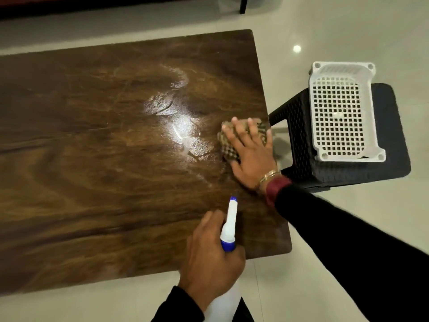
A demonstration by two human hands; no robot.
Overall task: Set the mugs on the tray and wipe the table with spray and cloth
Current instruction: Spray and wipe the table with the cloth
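My right hand (251, 154) lies flat with spread fingers on a checked brown cloth (228, 148), pressing it onto the dark wooden table (92, 159) near its right edge. Wet, shiny streaks (178, 122) mark the wood just left of the cloth. My left hand (209, 259) grips a white spray bottle (228, 228) with a blue collar and blue nozzle tip, held over the table's near right corner, nozzle pointing away from me. A white perforated tray (343, 112) rests on a stool to the right. No mugs are in view.
The dark woven stool (392, 140) carrying the tray stands on the pale tiled floor (348, 31) close to the table's right edge. A dark furniture leg (243, 4) shows at the top. My black sleeves (348, 240) cross the lower right.
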